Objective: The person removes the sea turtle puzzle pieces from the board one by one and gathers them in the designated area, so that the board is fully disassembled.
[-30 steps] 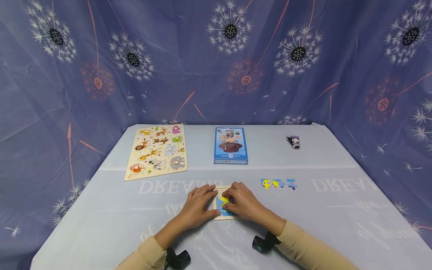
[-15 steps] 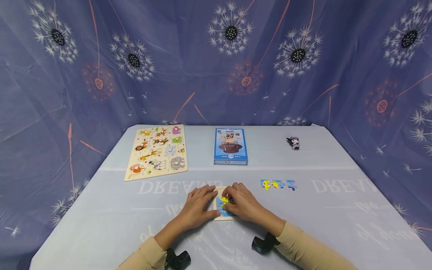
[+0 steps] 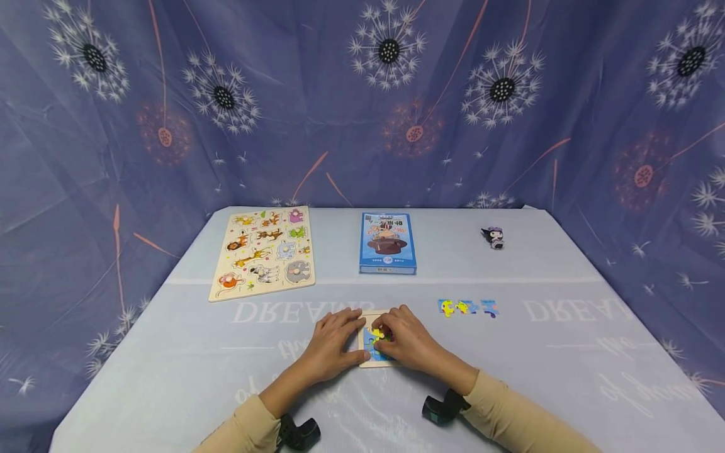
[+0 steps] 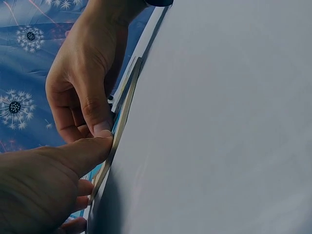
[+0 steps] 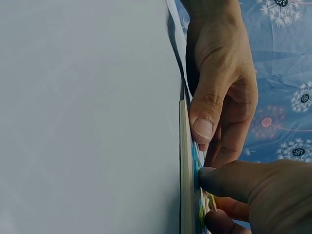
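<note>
the small puzzle frame (image 3: pixel 379 364) lies flat on the bench (image 3: pixel 170 377) between the hands, partly filled with blue and yellow picture. the left hand (image 3: pixel 334 346) is spread loosely along its left side, thumb at the near corner, fingers toward the far one; the right hand (image 3: pixel 410 340) bends over the picture, thumb and fingers pinching what seems to be a puzzle piece (image 5: pixel 211 199). to seat it well, i'd keep the left hand bracing the rim, match the tabs before pressing, and push straight down with a fingertip rather than forcing a tilted edge. the right hand itself is the main obstacle, since it hides much of the frame. three loose pieces (image 3: pixel 466 307) sit beyond it to the right, within easy reach; the animal board (image 3: pixel 269 255), blue box (image 3: pixel 387 246) and little figurine (image 3: pixel 494 238) are farther back, out of the way.
</note>
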`<state>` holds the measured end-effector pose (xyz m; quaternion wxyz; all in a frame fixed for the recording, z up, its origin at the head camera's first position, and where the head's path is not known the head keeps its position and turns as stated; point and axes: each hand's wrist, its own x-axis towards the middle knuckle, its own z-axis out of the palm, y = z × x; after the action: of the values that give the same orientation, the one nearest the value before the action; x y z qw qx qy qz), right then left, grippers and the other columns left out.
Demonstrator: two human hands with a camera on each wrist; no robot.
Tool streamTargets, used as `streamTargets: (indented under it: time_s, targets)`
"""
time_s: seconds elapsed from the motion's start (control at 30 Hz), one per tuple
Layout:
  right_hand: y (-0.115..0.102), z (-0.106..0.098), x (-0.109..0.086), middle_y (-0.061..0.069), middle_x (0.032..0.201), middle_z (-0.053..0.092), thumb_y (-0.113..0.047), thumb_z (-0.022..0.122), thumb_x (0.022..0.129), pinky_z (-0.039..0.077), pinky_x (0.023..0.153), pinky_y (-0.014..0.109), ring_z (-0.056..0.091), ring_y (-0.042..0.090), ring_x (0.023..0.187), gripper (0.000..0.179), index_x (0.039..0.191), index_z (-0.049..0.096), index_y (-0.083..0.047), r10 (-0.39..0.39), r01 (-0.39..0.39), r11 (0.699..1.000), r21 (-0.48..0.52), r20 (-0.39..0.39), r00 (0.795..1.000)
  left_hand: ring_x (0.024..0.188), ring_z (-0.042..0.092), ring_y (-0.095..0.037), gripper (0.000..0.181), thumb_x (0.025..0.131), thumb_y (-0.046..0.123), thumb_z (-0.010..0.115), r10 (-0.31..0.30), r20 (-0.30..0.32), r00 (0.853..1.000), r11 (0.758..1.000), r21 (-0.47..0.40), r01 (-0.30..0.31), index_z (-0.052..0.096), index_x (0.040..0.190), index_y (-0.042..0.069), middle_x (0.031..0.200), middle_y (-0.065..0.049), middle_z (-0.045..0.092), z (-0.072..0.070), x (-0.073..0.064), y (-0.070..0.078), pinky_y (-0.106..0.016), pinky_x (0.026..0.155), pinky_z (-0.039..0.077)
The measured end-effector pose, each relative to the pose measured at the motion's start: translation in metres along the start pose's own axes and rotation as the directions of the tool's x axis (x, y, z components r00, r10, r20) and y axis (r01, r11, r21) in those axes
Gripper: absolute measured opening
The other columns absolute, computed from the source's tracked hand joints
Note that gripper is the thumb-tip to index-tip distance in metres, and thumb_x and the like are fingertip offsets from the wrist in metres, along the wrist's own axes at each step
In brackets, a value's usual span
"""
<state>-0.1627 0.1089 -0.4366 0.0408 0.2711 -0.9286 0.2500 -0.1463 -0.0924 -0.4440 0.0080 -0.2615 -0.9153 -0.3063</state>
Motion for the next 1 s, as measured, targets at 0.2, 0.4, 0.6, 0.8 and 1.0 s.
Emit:
streamTargets:
  time_s: [0.2,0.4,0.6,0.8,1.0]
  targets:
    - [0.001,0.001,-0.001,-0.006,0.074,0.050,-0.019,0.078,0.072,0.033,0.065,0.021,0.038,0.008,0.076,0.024,0.094,0.068,-0.012,0.004,-0.004,1.000,0.019,-0.014,1.000,0.137,0.036,-0.034,0.062,0.080,0.034,0.072,-0.002,0.000,1.000,1.000,-0.009,0.002,0.054,0.131,0.004,0.142,-0.010,0.047,0.001,0.000,0.000,-0.061,0.109,0.021]
    - [0.005,-0.007,-0.006,-0.009,0.076,0.052,-0.020,0.078,0.074,0.037,0.067,0.021,0.040,0.007,0.078,0.024,0.096,0.069,-0.015,0.054,-0.053,0.997,0.055,-0.020,0.998,0.137,0.036,-0.034,0.061,0.080,0.034,0.072,0.003,-0.004,1.000,1.000,-0.005,-0.003,0.055,0.130,0.004,0.142,-0.011,0.047,0.001,0.000,0.000,-0.061,0.109,0.021]
    - [0.018,-0.028,-0.018,-0.010,0.080,0.055,-0.019,0.078,0.074,0.038,0.069,0.022,0.041,0.007,0.081,0.026,0.099,0.070,-0.017,0.111,-0.108,0.992,0.066,-0.043,0.993,0.137,0.036,-0.035,0.061,0.080,0.035,0.072,0.017,-0.010,1.000,1.000,0.008,-0.017,0.055,0.130,0.004,0.142,-0.012,0.047,0.001,0.001,-0.002,-0.061,0.108,0.022]
    - [0.047,-0.047,-0.035,-0.008,0.083,0.056,-0.015,0.078,0.074,0.038,0.068,0.023,0.044,0.010,0.083,0.028,0.100,0.070,-0.018,0.114,-0.111,0.993,0.042,-0.091,0.989,0.137,0.036,-0.035,0.062,0.079,0.033,0.073,0.010,-0.011,1.000,1.000,-0.004,-0.011,0.055,0.130,0.004,0.141,-0.012,0.048,0.000,0.000,-0.002,-0.061,0.108,0.021]
    - [0.075,-0.059,-0.052,-0.007,0.084,0.057,-0.013,0.077,0.073,0.038,0.068,0.023,0.044,0.010,0.084,0.027,0.099,0.071,-0.019,0.154,-0.154,0.988,0.005,-0.110,0.982,0.136,0.036,-0.035,0.061,0.079,0.033,0.072,0.023,-0.022,1.000,1.000,0.002,-0.023,0.055,0.129,0.003,0.140,-0.012,0.048,0.001,-0.001,-0.002,-0.061,0.108,0.021]
